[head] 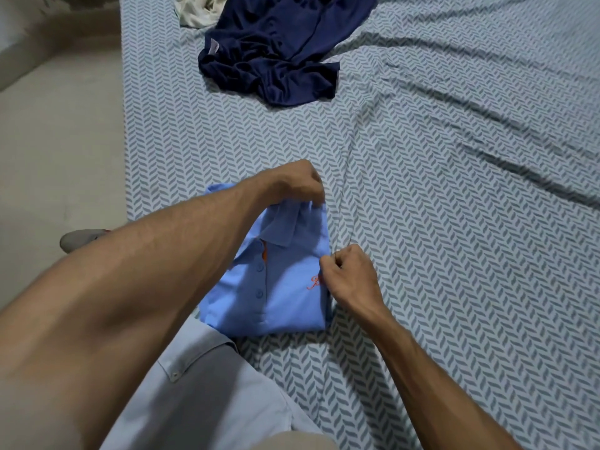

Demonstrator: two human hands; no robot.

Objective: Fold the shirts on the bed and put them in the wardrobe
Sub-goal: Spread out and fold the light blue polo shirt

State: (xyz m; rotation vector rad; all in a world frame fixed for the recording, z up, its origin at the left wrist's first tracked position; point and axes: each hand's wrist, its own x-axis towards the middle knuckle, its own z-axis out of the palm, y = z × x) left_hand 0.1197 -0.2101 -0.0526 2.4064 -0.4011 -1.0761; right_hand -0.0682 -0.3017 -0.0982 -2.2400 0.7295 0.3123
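A: Status of the polo?

B: The light blue polo [285, 287] lies folded into a compact rectangle on the bed [454, 222], at the near edge, just in front of my body. Collar faces away from me, button placket up, an orange embroidered mark on the chest.

A: Left hand?

B: My left hand [298, 183] reaches across the polo to its far right corner. Fingers are curled and pinch the fabric at the collar and shoulder fold, lifting that bit slightly.

A: Right hand?

B: My right hand [349, 276] sits at the polo's right edge, about mid-length. Fingers are curled, thumb and fingertips nipping the edge of the fold next to the orange mark. The two hands are apart, both along the same right edge.

A: Other garments?

B: A navy shirt [272, 50] lies crumpled farther up the bed, well apart from the polo. A cream garment [198, 11] is bunched beyond it, touching its upper left side, partly out of view.

A: Anything off the bed?

B: A grey shoe [81, 240] on the floor [58, 141], left of the bed.
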